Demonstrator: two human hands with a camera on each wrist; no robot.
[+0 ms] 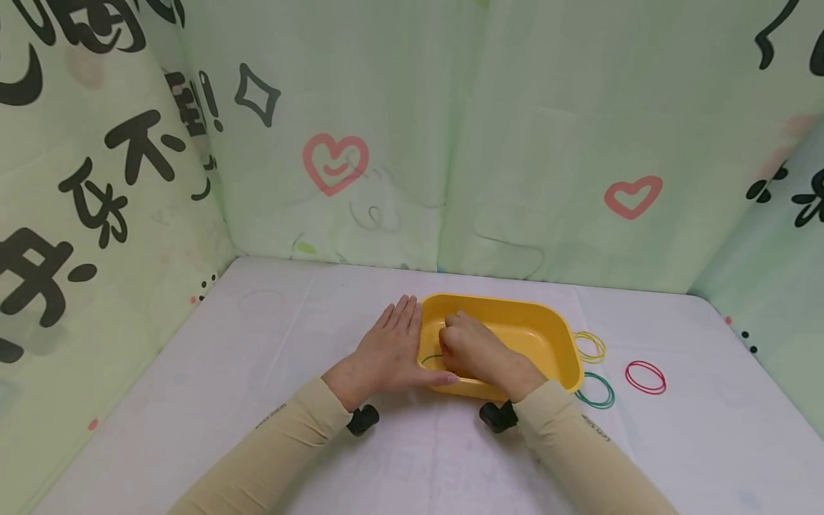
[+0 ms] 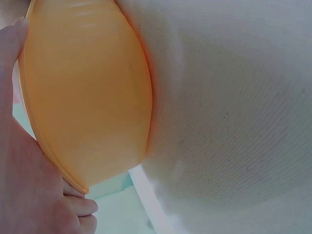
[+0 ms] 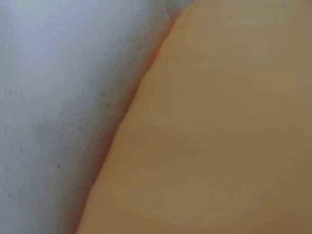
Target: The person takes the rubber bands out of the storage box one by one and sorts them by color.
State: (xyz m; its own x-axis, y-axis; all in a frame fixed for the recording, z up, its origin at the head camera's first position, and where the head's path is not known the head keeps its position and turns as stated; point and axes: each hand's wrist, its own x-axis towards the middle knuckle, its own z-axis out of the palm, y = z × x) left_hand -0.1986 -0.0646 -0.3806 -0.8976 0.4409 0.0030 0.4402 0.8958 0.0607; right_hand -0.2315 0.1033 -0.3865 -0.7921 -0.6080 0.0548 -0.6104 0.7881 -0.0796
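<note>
A shallow yellow plastic basin [image 1: 508, 304] stands on the white-covered table. My left hand [image 1: 394, 350] lies against its left end with fingers straight, the thumb along the near rim. In the left wrist view, that hand [image 2: 34, 180] touches the rim above the basin's outer wall [image 2: 92, 97]. My right hand [image 1: 473, 350] reaches inside the basin, fingers curled and pointing down. From beside its fingers a thin green rubber band [image 1: 430, 357] curves out, and the fingers appear to pinch it; the fingertips are hidden. The right wrist view shows only the basin's outer wall [image 3: 204, 126] and tablecloth.
Right of the basin lie yellow rubber bands [image 1: 601, 347], green rubber bands [image 1: 605, 405] partly behind the basin's edge, and red rubber bands [image 1: 646, 390]. Printed curtains [image 1: 515, 143] enclose the table [image 1: 270, 315] at the back and both sides.
</note>
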